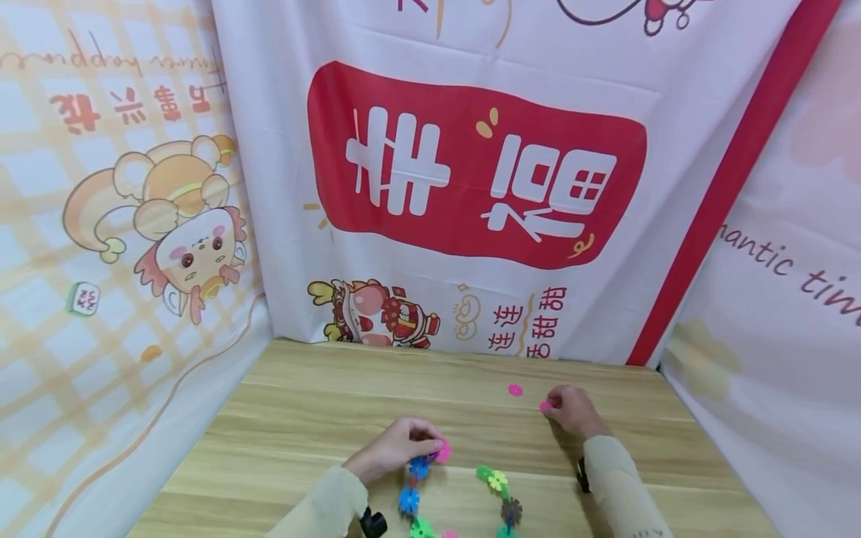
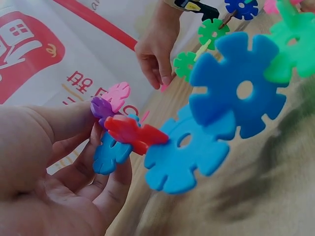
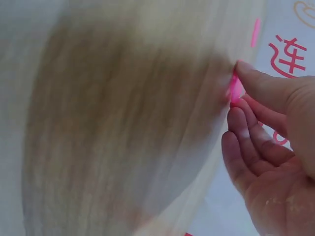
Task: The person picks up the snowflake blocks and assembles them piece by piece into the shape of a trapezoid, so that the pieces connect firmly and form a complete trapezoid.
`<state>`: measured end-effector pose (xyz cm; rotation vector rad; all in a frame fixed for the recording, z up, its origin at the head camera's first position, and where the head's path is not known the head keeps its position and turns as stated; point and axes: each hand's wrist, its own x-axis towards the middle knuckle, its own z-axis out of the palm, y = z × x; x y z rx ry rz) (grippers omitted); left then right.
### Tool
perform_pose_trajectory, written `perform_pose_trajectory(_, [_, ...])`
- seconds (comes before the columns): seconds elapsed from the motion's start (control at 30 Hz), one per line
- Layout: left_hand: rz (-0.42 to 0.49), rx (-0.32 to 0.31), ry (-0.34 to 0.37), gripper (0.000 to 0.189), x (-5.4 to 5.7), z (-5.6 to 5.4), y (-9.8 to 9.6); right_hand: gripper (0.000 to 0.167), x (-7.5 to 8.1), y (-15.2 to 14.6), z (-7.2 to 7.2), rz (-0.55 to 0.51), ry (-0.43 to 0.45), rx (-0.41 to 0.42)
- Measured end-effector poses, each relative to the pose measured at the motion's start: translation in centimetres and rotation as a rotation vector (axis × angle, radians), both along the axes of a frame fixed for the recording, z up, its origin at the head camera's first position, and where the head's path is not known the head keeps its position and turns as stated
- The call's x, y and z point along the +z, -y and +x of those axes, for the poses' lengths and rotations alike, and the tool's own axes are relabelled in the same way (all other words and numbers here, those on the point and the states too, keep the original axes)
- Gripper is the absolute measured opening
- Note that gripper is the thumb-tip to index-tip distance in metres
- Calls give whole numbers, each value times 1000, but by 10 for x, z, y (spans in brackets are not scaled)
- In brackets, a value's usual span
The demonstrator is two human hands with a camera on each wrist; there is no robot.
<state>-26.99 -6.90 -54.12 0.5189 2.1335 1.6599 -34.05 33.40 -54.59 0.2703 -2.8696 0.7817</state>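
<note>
My left hand [image 1: 393, 447] holds one end of a curved chain of interlocking plastic snowflake discs. In the left wrist view, its thumb and fingers pinch the chain by a purple disc [image 2: 101, 109], which joins a pink disc [image 2: 118, 95]. Red and blue discs [image 2: 184, 150] follow, then a green disc [image 2: 300, 49]. The chain's other end has green and yellow discs [image 1: 498, 480]. Farther right, my right hand [image 1: 577, 413] pinches a single pink snowflake disc [image 3: 236, 89] between thumb and fingertips, at the tabletop. The head view's lower edge cuts off part of the chain.
Another pink disc [image 1: 515, 390] lies on the wooden table [image 1: 303, 396], just left of my right hand. Printed cloth hangs [image 1: 269, 224] at the back and along both sides of the table. A black wrist device [image 1: 373, 522] sits on the left sleeve.
</note>
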Motion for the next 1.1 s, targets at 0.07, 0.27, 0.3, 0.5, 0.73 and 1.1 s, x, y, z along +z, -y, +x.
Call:
perform_pose_trajectory(0.07, [-1,-5,2,17,-1,0,1,13,3,1,1,-11,11,-15])
perform_pose_trajectory(0.27, [4,-14,13,19,-3,-2,2,7,19,9,11,-72,87,-5])
perform_pose_trajectory(0.3, [4,-13,17,19,-3,-2,2,8,21,12,13,-81,100,4])
perform_pose_trajectory(0.5, [-15,-10,40,18,-4,-1,1,6,33,32,33,-161,168,67])
perform_pose_trajectory(0.73, [-53,-2,28,15,-6,-1,0,7,35,57,51,-241,193,240])
perform_pose_trajectory(1.1, [-45,23,13,17,-1,0,2,7,38,102,76,-267,144,453])
